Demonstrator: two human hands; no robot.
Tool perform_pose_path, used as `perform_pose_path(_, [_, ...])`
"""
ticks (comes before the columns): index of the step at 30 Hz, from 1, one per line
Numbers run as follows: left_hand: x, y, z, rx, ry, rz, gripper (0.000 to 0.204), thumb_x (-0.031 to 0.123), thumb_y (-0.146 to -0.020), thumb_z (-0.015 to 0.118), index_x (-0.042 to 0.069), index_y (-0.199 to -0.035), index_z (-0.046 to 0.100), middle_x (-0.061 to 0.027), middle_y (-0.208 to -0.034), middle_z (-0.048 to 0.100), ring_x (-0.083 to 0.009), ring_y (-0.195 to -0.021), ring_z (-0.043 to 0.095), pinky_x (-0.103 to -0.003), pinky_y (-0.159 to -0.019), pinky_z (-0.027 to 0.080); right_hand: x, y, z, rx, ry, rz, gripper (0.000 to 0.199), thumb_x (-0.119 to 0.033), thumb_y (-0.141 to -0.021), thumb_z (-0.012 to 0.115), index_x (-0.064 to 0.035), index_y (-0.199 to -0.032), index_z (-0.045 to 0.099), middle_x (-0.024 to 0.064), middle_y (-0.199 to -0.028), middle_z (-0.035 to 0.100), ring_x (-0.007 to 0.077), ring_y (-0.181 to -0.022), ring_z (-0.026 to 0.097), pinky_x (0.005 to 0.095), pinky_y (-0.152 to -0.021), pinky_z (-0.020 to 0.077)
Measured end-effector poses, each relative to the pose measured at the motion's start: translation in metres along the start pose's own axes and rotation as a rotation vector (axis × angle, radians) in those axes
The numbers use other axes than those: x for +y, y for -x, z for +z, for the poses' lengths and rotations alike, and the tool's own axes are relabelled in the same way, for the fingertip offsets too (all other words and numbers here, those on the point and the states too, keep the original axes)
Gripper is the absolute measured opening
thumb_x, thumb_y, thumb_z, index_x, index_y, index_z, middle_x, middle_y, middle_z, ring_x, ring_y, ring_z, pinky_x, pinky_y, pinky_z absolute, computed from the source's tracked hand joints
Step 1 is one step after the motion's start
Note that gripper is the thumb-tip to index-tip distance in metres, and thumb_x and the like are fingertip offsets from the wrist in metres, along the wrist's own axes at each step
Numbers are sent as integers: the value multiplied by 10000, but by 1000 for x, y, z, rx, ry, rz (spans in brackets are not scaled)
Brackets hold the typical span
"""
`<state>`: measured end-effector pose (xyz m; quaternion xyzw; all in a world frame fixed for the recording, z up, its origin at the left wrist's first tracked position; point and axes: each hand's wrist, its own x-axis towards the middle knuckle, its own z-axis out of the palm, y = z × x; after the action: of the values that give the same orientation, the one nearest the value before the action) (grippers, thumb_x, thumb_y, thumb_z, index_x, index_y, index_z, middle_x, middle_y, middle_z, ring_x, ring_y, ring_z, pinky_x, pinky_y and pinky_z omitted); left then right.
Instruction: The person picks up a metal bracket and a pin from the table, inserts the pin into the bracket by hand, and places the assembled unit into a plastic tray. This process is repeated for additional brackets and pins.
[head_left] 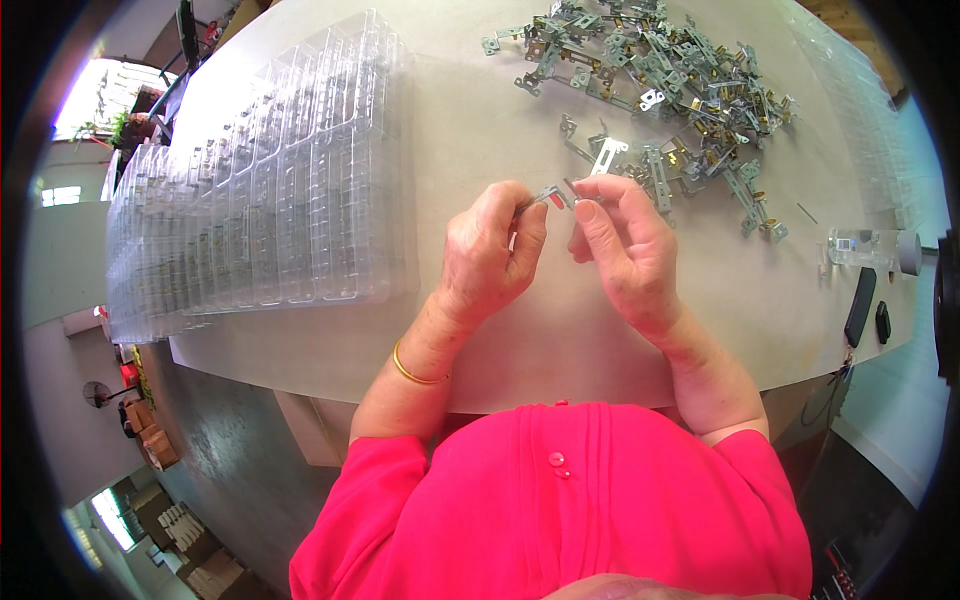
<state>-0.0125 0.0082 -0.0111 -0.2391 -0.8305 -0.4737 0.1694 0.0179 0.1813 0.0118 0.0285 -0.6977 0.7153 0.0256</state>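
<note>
My left hand (pixel 490 245) is closed, pinching a small metal bracket (pixel 548 194) between thumb and fingers. A patch of red shows on the bracket's face. Close beside it, my right hand (pixel 632 245) has its thumb and forefinger together on a thin, dark metal piece (pixel 569 187) at the bracket's right end. Whether that piece is joined to the bracket I cannot tell. Just beyond my right fingers, a bright flat slotted metal strip (pixel 607 155) lies at the near edge of a heap of metal brackets (pixel 690 85), some with brass-coloured parts.
Stacked clear plastic trays (pixel 300 190) with compartments fill the table's left side. At the right lie a clear bottle with a grey cap (pixel 870 248), a long black object (pixel 859 308), a small black object (pixel 882 323) and a thin pin (pixel 807 213). More clear plastic (pixel 850 110) stands far right.
</note>
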Motion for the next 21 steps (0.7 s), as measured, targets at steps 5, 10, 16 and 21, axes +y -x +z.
perform_pose_path(5, [-1, 0, -1, 10, -109, 114, 107, 34, -931, 674, 11, -951, 571, -77, -740, 590, -158, -540, 534, -294, -508, 449, 7, -5, -2, 46, 145, -192, 71, -60, -985, 633, -35, -1049, 648, 4, -850, 636, 65, -711, 547, 224, -627, 452])
perform_pose_path(10, [3, -1, -2, -76, -169, 230, 117, 25, -912, 682, 23, -944, 569, -84, -712, 568, -188, -531, 528, -316, -503, 447, 2, -6, -7, 73, 314, -336, 57, -13, -928, 683, -41, -977, 677, -18, -895, 557, 76, -748, 462, 229, -657, 414])
perform_pose_path(16, [9, 4, 0, -88, 228, -290, 107, 95, -999, 616, 22, -940, 564, 1, -713, 570, -84, -550, 490, -252, -494, 383, -1, -4, -7, 212, -43, -292, 64, -51, -984, 648, -39, -1047, 651, -28, -913, 561, 30, -764, 462, 192, -647, 381])
perform_pose_path(21, [12, -5, -10, -52, 628, -639, 185, 196, -1058, 532, 43, -964, 578, -4, -726, 566, -58, -563, 480, -208, -490, 365, 1, -3, -4, 107, -120, -125, 81, -91, -1011, 626, -42, -1075, 636, -57, -784, 540, 7, -670, 441, 183, -580, 365])
